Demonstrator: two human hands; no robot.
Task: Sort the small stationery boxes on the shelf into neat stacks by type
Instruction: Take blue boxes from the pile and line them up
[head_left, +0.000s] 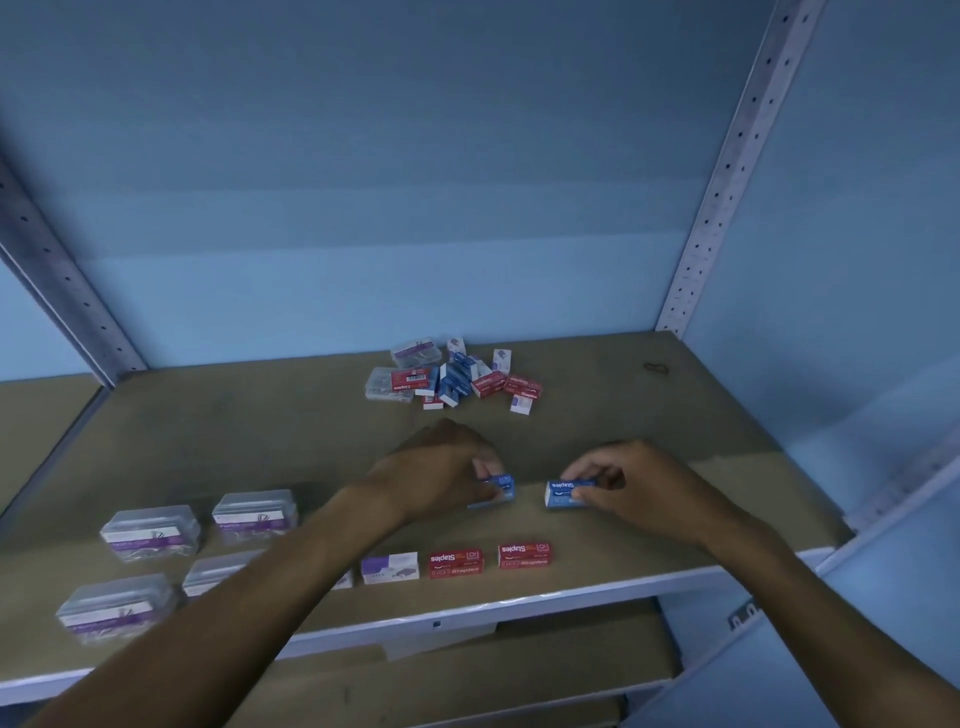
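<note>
My left hand (441, 467) grips a blue staples box (503, 488) just above the shelf (260, 441). My right hand (623, 483) pinches another blue staples box (563, 492) beside it, a small gap between the two. Near the front edge sit two red staples boxes (456, 563) (524, 555) and a white-and-purple box (389, 567), side by side. Clear plastic boxes with purple labels (150, 532) (254, 514) stand at front left; my left forearm hides part of one. A mixed heap of small boxes (457, 379) lies at the back.
Perforated metal uprights (727, 171) (57, 275) frame the shelf against a blue wall. A small dark object (655, 368) lies at the back right. A lower shelf (467, 670) shows beneath the front edge.
</note>
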